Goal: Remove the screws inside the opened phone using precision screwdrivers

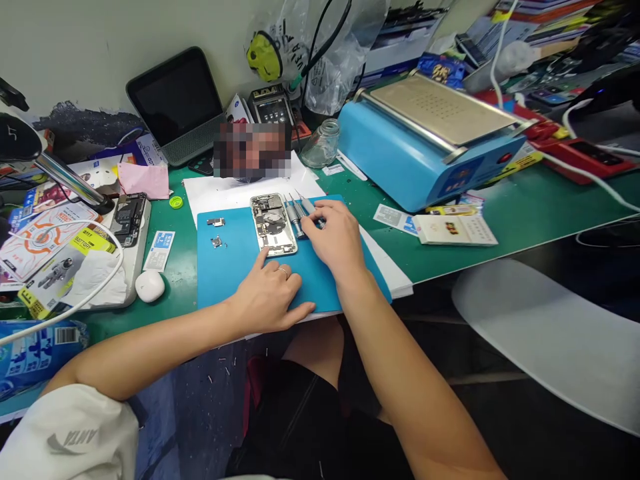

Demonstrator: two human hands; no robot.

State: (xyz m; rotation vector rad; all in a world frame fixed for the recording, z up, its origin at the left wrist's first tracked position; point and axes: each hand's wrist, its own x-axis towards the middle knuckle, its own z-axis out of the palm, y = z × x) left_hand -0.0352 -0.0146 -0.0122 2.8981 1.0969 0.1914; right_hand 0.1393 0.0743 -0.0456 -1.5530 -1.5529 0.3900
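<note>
An opened phone [275, 235] with its inner parts exposed lies on a blue mat [225, 283]. My left hand [270, 293] reaches to the phone's lower edge, its index fingertip touching there. The thumb points out to the right, and a ring circles one finger. Right of the phone, several slim screwdrivers [294, 215] lie side by side. My right hand [336, 239] is over them, thumb and fingers closed around the rightmost screwdriver's handle. Left of the phone are a small metal-and-black part [216, 222] and a small bracket [217, 242] with tiny bits beside it.
A blue heating plate machine [400, 160] stands at the right rear. Behind the mat are a glass jar [323, 143] and a tilted dark-screened device [175, 100]. A white earbud case [150, 286] sits at the left, near boxes and a white cable [107, 273].
</note>
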